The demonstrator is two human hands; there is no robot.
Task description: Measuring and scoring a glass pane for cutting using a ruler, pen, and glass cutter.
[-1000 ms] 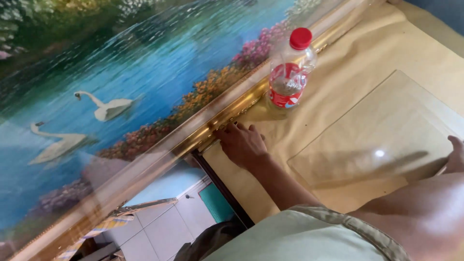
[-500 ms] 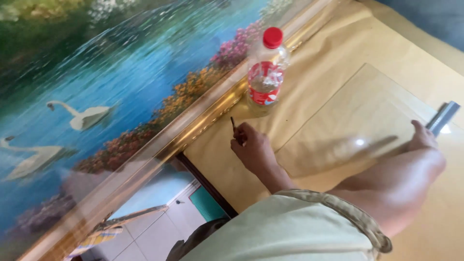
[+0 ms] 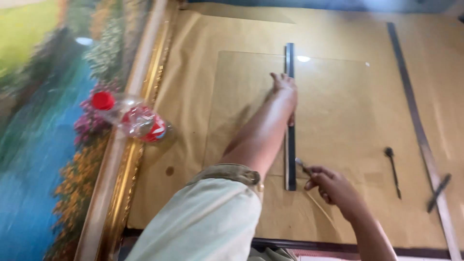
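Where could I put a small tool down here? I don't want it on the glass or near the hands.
Bare brown paper lies between the gilt frame and the glass sheet, above the bottle. More lies beyond the long strip. Crowded: the straightedge under the left hand, and the right hand beside the spoon-like tool.

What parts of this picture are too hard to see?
- Small tool in the right hand, head view: fingers cover most of it.
- Straightedge: left hand hides part.
- Bottle: blurred.
- Painting: cut off by the left edge.
- Glass sheet: near edge faint.
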